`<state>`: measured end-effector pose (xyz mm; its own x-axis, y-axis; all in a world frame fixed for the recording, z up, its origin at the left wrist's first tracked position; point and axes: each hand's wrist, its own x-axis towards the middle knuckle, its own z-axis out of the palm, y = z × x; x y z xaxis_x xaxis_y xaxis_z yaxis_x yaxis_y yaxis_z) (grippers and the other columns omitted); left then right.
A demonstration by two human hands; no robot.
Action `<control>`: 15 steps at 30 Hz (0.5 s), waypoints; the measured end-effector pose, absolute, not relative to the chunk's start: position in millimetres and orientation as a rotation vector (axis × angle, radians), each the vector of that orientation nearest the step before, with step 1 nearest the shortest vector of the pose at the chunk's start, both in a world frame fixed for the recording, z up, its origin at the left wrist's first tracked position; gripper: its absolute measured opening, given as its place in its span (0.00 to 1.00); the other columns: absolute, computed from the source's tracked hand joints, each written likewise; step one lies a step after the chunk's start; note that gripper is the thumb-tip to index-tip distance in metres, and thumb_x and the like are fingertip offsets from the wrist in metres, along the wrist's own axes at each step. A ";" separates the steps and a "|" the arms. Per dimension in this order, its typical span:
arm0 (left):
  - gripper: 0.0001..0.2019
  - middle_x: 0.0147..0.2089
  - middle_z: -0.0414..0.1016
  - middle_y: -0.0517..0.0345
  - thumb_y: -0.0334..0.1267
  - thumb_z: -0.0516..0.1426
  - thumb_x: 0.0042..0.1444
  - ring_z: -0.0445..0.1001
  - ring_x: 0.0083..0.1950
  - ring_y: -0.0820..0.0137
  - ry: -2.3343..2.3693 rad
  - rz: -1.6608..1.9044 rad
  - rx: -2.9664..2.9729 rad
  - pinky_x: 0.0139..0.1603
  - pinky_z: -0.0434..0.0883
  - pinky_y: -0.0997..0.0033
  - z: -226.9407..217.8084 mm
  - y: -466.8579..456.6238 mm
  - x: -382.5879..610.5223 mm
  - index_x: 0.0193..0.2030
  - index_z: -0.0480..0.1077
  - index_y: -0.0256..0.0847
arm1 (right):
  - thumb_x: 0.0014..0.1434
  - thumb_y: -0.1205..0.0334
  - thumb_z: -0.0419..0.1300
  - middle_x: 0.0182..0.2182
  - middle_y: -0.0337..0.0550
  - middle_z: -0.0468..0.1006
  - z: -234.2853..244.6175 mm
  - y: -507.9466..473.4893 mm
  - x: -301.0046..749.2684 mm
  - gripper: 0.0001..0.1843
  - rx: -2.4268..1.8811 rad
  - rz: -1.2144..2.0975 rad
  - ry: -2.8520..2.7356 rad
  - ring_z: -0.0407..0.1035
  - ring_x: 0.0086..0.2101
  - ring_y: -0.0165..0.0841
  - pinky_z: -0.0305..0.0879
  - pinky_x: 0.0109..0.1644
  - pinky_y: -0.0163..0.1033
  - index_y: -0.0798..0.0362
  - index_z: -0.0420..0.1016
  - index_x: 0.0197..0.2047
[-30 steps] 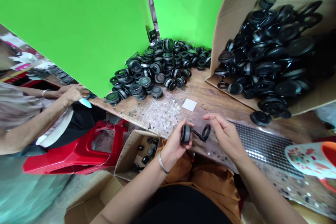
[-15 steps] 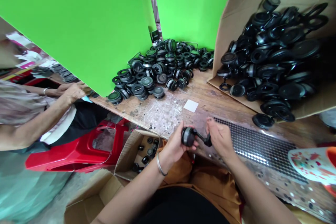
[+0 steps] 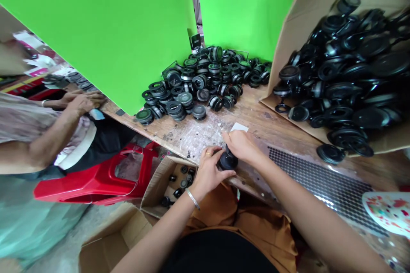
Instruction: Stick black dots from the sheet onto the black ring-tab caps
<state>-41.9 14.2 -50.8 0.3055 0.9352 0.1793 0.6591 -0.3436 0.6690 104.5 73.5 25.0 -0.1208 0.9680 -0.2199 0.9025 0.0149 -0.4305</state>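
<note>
My left hand [image 3: 208, 168], wearing a ring and a bangle, is curled around the side of a black round part with a short arm [image 3: 228, 162] at the front of the wooden table [image 3: 256, 113]. From above, my right hand [image 3: 241, 145] grips the same part, its fingers closed over the arm end and partly hiding it. Just beyond my right hand lies a white square [image 3: 239, 127], partly covered. To the right is a clear sheet of black dots [image 3: 307, 183]. A heap of black round parts [image 3: 185, 100] lies farther back.
Green panels [image 3: 96, 30] stand behind the heap. A large cardboard box [image 3: 291, 38] on the right holds many black parts. Below the table edge sits a smaller carton [image 3: 155, 177]. A red plastic stool [image 3: 96, 185] and a co-worker's hands [image 3: 83, 100] are at left.
The black part has turned upright and come down to the table. My right hand has moved left and forward onto its arm, while my left hand has turned over around its side.
</note>
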 end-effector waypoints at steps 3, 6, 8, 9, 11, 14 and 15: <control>0.31 0.56 0.69 0.47 0.51 0.71 0.41 0.65 0.59 0.52 1.401 0.785 2.099 0.61 0.65 0.51 -50.0 12.0 -42.9 0.52 0.75 0.42 | 0.69 0.52 0.44 0.34 0.55 0.82 15.9 79.3 100.7 0.28 -1.983 0.807 -2.199 0.76 0.36 0.37 0.61 0.38 0.35 0.58 0.82 0.35; 0.30 0.55 0.70 0.48 0.50 0.72 0.40 0.65 0.58 0.53 1.390 0.802 2.098 0.60 0.66 0.52 -49.2 10.5 -43.8 0.50 0.75 0.42 | 0.70 0.55 0.42 0.32 0.53 0.82 8.8 72.2 97.0 0.29 -2.002 0.798 -2.225 0.75 0.36 0.36 0.61 0.38 0.35 0.58 0.81 0.35; 0.28 0.55 0.70 0.48 0.48 0.71 0.41 0.65 0.57 0.53 1.377 0.811 2.102 0.60 0.66 0.53 -49.4 9.8 -43.4 0.50 0.76 0.41 | 0.71 0.56 0.39 0.37 0.56 0.81 6.4 61.4 91.5 0.29 -2.021 0.702 -2.224 0.74 0.40 0.38 0.62 0.42 0.38 0.58 0.80 0.40; 0.26 0.54 0.70 0.48 0.46 0.71 0.42 0.65 0.57 0.53 1.376 0.818 2.107 0.60 0.65 0.53 -49.7 9.6 -42.8 0.49 0.76 0.41 | 0.71 0.57 0.40 0.40 0.58 0.80 5.4 55.4 87.8 0.27 -2.026 0.644 -2.223 0.73 0.43 0.40 0.61 0.44 0.39 0.59 0.79 0.43; 0.19 0.52 0.71 0.46 0.40 0.68 0.46 0.66 0.57 0.53 1.398 0.829 2.120 0.60 0.65 0.52 -50.7 9.5 -41.5 0.47 0.77 0.40 | 0.70 0.59 0.43 0.47 0.59 0.76 2.7 44.8 79.9 0.22 -2.019 0.536 -2.228 0.69 0.49 0.44 0.60 0.50 0.43 0.59 0.76 0.48; 0.14 0.50 0.72 0.45 0.34 0.62 0.48 0.67 0.56 0.53 1.430 0.829 2.150 0.59 0.65 0.52 -52.4 9.5 -41.1 0.45 0.77 0.38 | 0.69 0.61 0.45 0.49 0.59 0.73 -5.4 37.5 72.7 0.18 -1.985 0.373 -2.213 0.64 0.51 0.47 0.57 0.55 0.48 0.57 0.74 0.48; 0.15 0.50 0.72 0.45 0.34 0.62 0.48 0.67 0.56 0.53 1.432 0.826 2.161 0.59 0.65 0.52 -53.0 9.6 -41.5 0.45 0.77 0.38 | 0.69 0.60 0.46 0.48 0.58 0.73 -8.9 37.5 72.5 0.17 -1.969 0.345 -2.198 0.64 0.51 0.46 0.56 0.55 0.49 0.57 0.73 0.48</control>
<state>-41.5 9.6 -53.0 0.2940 0.9235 0.2465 0.6753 -0.3832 0.6302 72.5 37.5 -8.9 -0.1137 0.9931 -0.0270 0.9538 0.1015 -0.2828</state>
